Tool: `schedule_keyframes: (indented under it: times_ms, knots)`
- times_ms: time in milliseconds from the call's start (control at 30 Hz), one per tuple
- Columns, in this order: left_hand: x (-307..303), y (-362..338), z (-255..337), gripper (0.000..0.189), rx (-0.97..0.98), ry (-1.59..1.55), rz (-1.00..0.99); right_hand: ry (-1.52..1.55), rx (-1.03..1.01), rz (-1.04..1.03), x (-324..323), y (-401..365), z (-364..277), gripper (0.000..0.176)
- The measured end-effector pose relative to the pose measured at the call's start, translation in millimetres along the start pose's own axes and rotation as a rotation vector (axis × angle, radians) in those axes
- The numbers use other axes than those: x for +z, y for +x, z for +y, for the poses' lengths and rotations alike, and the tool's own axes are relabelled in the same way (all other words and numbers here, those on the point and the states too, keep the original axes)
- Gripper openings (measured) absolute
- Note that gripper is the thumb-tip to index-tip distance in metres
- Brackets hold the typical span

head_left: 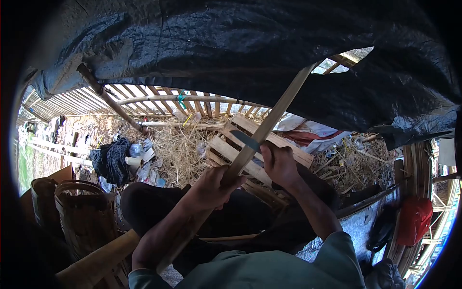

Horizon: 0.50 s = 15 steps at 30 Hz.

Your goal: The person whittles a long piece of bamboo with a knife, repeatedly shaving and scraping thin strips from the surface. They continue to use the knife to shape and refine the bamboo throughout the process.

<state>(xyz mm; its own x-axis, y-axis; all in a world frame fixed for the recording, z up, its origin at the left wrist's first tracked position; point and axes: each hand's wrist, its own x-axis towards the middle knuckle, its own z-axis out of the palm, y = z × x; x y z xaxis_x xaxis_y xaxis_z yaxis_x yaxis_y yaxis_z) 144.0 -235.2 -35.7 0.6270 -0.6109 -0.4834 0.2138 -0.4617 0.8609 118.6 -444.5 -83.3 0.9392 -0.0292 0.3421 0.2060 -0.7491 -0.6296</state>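
Observation:
My left hand grips a long flat bamboo strip that slants up to the right toward the dark tarp. My right hand holds a knife whose blade lies against the strip just above my left hand. Both forearms reach out over my dark-trousered knees. The strip's lower end runs down beside my left forearm.
A black tarp hangs overhead. A wooden pallet lies on straw ahead. Woven baskets stand at the left, with a thick bamboo pole beside them. A bamboo fence runs behind. A red bag hangs at the right.

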Motion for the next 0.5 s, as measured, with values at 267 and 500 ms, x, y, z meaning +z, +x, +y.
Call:
schedule_keyframes:
  times_ms: [267,500]
  knots:
    - [-0.8,0.4,1.7,0.03,-0.004,-0.027,-0.004,-0.169,0.102,0.223,-31.7,33.0,61.7,0.029]
    - [-2.9,3.0,-4.3,0.032,0.068,-0.012,0.009,-0.142,-0.148,-0.021,1.3,-10.9,-2.2,0.013]
